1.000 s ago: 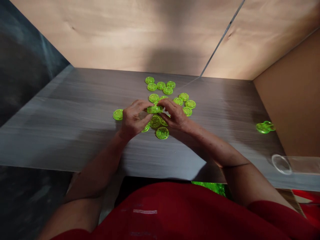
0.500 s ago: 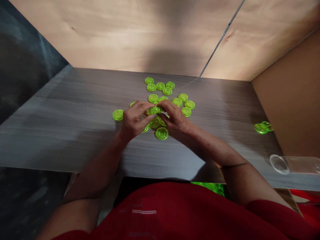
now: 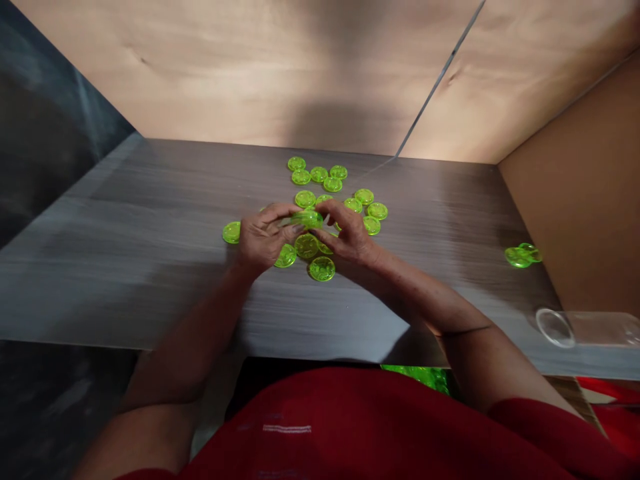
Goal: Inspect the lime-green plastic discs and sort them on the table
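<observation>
Between my two hands, just above the table, is a round, see-through green plastic disc (image 3: 307,219), tilted so that its edge partly faces me. My left hand (image 3: 261,241) pinches its left side with fingers and thumb. From the right, my right hand (image 3: 351,235) grips the same piece with thumb and fingertips. Directly below and around the hands lie several similar discs, such as the near disc (image 3: 321,269) and the disc beside my left hand (image 3: 231,233). Some of them are partly covered by my fingers.
Farther back on the grey table (image 3: 165,227) sits a loose group of green discs (image 3: 319,175). Two green pieces (image 3: 520,257) rest by the right side panel (image 3: 585,187). A clear plastic tube (image 3: 593,329) lies at the right front. Shiny green material (image 3: 417,377) shows below the table edge.
My left hand has shifted slightly left, with its fingers straighter, uncovering more of a disc below it. The held disc has tilted a little between my hands.
</observation>
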### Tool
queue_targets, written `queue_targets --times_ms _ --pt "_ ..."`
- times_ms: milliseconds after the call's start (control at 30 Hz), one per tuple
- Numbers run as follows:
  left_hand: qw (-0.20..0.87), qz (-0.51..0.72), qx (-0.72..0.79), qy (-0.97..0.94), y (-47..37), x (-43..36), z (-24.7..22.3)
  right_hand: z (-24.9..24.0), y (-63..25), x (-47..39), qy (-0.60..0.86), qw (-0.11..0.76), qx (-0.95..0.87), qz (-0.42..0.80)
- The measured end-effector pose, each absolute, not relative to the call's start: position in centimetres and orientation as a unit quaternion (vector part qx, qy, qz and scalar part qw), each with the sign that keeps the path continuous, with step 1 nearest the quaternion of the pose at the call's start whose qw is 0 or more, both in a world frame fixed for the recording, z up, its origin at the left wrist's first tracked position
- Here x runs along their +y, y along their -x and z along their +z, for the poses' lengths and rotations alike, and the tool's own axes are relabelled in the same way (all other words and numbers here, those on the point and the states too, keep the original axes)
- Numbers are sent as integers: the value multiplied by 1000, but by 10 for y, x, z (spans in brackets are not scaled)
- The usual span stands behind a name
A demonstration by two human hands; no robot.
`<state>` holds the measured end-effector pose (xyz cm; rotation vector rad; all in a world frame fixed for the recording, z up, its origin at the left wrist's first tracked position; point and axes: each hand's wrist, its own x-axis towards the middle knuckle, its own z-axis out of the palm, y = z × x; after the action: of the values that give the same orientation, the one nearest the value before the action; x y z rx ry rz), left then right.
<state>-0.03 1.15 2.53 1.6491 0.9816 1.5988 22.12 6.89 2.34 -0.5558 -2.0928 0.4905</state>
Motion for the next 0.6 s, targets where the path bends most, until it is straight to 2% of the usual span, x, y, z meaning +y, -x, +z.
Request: queue_targets --times_ms 100,200,433,600 --pt "404 600 343 -600 1 14 21 25 -221 70 229 449 -841 195" --pt "434 597 325 -591 1 15 18 26 -221 69 204 469 -842 170" --pt "422 601 329 -594 -3 13 22 25 -223 69 191 469 -857 93" --pt "355 612 336 -621 -5 12 25 24 -222 68 176 464 -866 63"
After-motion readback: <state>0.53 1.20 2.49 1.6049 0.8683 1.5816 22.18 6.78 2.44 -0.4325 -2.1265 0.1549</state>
